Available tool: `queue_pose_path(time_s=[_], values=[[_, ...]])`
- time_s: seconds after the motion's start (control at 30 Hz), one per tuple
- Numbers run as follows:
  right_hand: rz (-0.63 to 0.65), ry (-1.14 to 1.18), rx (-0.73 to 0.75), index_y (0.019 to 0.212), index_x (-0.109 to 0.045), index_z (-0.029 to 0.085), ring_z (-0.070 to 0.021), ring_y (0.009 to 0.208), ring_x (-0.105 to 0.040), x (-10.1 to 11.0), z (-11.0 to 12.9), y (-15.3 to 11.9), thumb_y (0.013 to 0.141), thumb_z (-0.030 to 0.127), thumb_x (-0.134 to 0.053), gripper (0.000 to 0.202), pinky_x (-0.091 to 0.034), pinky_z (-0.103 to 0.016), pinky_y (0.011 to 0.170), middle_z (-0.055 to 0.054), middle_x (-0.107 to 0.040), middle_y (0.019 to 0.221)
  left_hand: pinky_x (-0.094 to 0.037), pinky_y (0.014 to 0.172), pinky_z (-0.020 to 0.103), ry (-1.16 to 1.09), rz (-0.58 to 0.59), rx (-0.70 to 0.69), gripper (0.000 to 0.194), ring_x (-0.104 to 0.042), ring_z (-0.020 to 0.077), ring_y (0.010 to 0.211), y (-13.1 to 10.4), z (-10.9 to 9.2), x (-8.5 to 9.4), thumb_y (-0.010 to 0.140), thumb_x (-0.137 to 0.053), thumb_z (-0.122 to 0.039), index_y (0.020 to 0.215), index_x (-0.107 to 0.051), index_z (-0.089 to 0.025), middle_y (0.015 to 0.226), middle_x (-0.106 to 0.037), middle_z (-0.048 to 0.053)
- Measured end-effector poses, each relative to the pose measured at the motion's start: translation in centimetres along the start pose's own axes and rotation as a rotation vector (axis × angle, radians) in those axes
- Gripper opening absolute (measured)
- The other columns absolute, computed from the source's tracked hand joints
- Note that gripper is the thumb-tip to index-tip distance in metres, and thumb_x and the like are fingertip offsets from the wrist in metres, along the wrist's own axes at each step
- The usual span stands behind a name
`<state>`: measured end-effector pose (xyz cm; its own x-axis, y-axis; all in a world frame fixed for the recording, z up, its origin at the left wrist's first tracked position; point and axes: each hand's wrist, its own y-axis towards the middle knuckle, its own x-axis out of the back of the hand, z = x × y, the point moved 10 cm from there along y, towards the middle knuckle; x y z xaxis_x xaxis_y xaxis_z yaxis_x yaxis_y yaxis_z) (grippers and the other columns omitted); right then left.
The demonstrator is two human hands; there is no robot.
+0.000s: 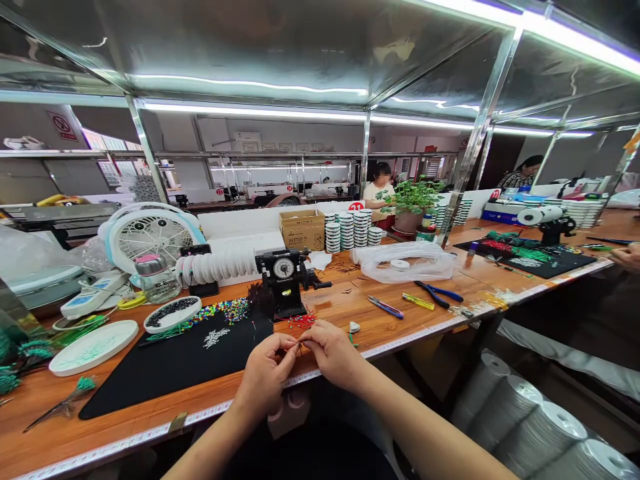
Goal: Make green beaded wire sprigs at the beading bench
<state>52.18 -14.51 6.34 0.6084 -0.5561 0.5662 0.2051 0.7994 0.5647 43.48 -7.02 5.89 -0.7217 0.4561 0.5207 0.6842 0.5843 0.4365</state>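
**Head view: fingertip grip on a thin dark strand (301, 346)**

The left hand (263, 377) and right hand (331, 352) meet, thumbs and forefingers pinching the strand between them; its ends are too small to read. It sits above the table's near edge, by the measuring tape (420, 335), just nearer than the red pieces (303, 321) and the black dial device (284, 283). The black mat (200, 367) lies to the left, the tweezers (385, 307) to the right.

Assessment: light, even pressure and short finger movements should suit so fine a piece; steady wrists would limit slipping.
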Motion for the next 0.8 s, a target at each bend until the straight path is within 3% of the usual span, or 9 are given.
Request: queue_pose_path(time_s=[0.23,0.43,0.53,0.67,0.8], values=[[-0.040,-0.040,-0.042,0.089,-0.052,0.016,-0.0170,0.080,-0.052,-0.4,-0.2,-0.6,0.076,0.013,-0.059,0.015,-0.042,-0.028,0.072,-0.004,-0.057,0.085,-0.049,0.067,0.030,-0.018,-0.022,0.008,0.019,-0.062,0.0195,0.071,0.0,-0.1,0.2,0.081,-0.053,-0.031,0.068,-0.061,-0.019,0.075,-0.067,0.004],[-0.038,-0.059,-0.031,0.075,-0.052,0.017,-0.0158,0.077,-0.052,-0.4,-0.1,-0.3,0.080,0.009,-0.052,0.010,-0.041,-0.027,0.070,-0.003,-0.056,0.079,-0.048,0.067,0.030,-0.025,0.001,-0.008,0.018,-0.061,0.0190,0.072,-0.2,-0.1,0.0,0.081,-0.052,-0.029,0.069,-0.061,-0.019,0.076,-0.066,0.004],[-0.028,-0.049,-0.059,0.082,-0.053,0.017,-0.0164,0.077,-0.052,-0.3,-0.4,-0.4,0.081,0.008,-0.050,0.010,-0.042,-0.028,0.070,-0.004,-0.057,0.081,-0.048,0.068,0.030,-0.026,0.006,-0.014,0.018,-0.061,0.0190,0.072,-0.2,0.0,-0.1,0.082,-0.052,-0.029,0.070,-0.062,-0.019,0.076,-0.067,0.003],[-0.005,-0.054,-0.026,0.102,-0.054,0.017,-0.0190,0.090,-0.054,-0.7,0.0,-0.7,0.080,0.007,-0.052,0.024,-0.042,-0.031,0.081,-0.007,-0.060,0.096,-0.048,0.068,0.030,-0.026,0.009,-0.021,0.019,-0.061,0.0188,0.072,-0.3,-0.1,-0.2,0.082,-0.051,-0.029,0.070,-0.062,-0.020,0.076,-0.066,0.003],[0.011,-0.158,0.006,0.097,-0.058,0.016,-0.0198,0.090,-0.053,-1.2,0.7,-0.7,0.085,0.008,-0.047,0.019,-0.042,-0.032,0.081,-0.007,-0.060,0.094,-0.047,0.068,0.030,-0.022,0.019,-0.025,0.019,-0.061,0.0184,0.071,-0.3,-0.3,-0.4,0.083,-0.050,-0.029,0.070,-0.062,-0.019,0.075,-0.066,0.003]])
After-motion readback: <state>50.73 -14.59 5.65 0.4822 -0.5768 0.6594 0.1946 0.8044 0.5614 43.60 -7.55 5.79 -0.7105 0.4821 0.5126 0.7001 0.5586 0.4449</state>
